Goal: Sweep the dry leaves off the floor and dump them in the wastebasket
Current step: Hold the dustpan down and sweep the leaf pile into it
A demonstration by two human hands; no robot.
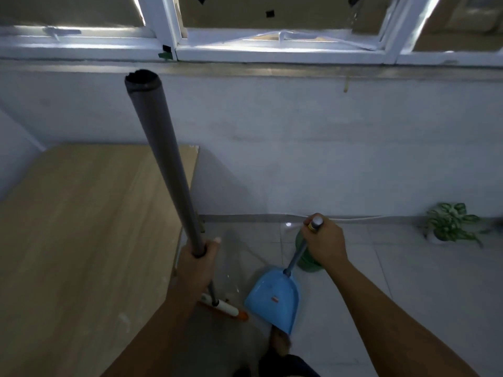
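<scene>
Left hand (197,257) grips broom (163,164) pole. Right hand (324,242) grips blue dustpan (273,299) handle. Broom head beside dustpan on floor (381,268).

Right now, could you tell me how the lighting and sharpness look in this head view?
Head view: dim and bluish, brightest along the window sill; small glare spots on the floor tiles; wide-angle bending at the edges; the broom handle looms large; the potted plant is soft.

The right hand (325,242) hides most of a green object (304,261); a foot (280,342) is blurred.
</scene>
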